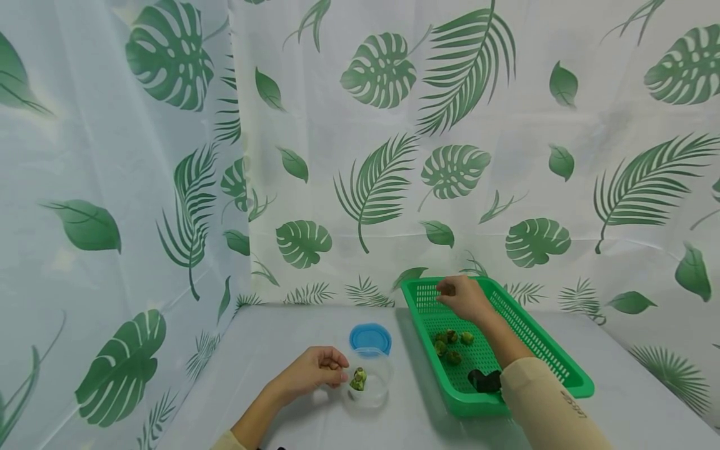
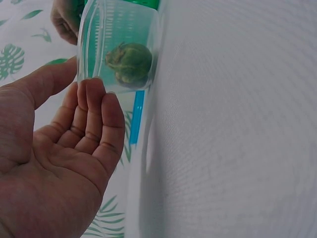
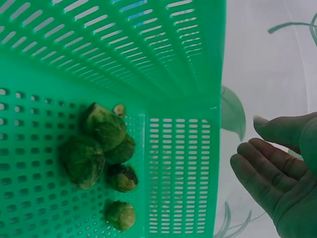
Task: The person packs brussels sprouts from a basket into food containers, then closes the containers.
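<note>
My left hand (image 1: 315,375) is at the left side of a clear plastic container (image 1: 379,384), its fingertips at the rim in the left wrist view. Inside sit small green vegetables that look like Brussels sprouts (image 1: 358,379); one sprout (image 2: 130,64) shows through the wall in the left wrist view. Over the far part of the green basket (image 1: 419,337) hovers my right hand (image 1: 467,299), with loosely bent fingers and nothing held. Several more sprouts (image 3: 84,161) lie on the basket floor, along with a small pale scrap (image 3: 119,109).
A blue lid (image 1: 370,338) lies flat behind the container, left of the basket. Beside my right sleeve (image 1: 545,400), a dark object (image 1: 482,381) is partly visible; its kind is unclear. Leaf-patterned sheeting (image 1: 388,187) hangs behind and left of the white table (image 1: 264,325).
</note>
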Available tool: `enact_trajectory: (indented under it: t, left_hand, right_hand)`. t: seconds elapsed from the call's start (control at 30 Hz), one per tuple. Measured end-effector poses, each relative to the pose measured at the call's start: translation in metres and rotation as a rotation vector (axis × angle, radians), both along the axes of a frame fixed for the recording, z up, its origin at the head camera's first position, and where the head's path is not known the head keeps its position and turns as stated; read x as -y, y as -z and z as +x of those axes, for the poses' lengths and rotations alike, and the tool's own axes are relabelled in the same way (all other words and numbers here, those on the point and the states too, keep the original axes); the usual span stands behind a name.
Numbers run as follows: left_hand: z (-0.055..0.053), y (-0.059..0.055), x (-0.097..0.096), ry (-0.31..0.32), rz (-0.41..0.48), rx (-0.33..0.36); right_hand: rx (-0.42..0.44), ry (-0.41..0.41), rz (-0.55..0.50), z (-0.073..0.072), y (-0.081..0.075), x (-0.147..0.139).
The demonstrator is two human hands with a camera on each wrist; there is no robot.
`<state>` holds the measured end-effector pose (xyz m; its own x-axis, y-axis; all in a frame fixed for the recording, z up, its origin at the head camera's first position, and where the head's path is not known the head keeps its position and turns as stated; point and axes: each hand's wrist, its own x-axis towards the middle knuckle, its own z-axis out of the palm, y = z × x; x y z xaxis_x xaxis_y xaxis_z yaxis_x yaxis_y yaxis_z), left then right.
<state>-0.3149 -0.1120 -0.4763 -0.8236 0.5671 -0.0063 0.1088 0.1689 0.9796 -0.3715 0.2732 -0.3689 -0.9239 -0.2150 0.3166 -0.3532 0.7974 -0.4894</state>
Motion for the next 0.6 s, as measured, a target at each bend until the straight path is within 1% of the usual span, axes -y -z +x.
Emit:
enact_trajectory:
  t: [0.13,0.3,0.6]
  left_hand:
    - [0.0,0.0,0.0,0.0,-0.003,0.002]
    - [0.0,0.0,0.0,0.001,-0.001,0.006]
    - [0.0,0.0,0.0,-0.003,-0.003,0.004]
  right_hand:
    - [0.025,0.006,0.003,-0.001,0.004,-0.004]
    - [0.02,-0.003,0.01,-0.002,0.008,-0.007]
    - [0.044,-0.002,0.014,-0.002,0.014,-0.01]
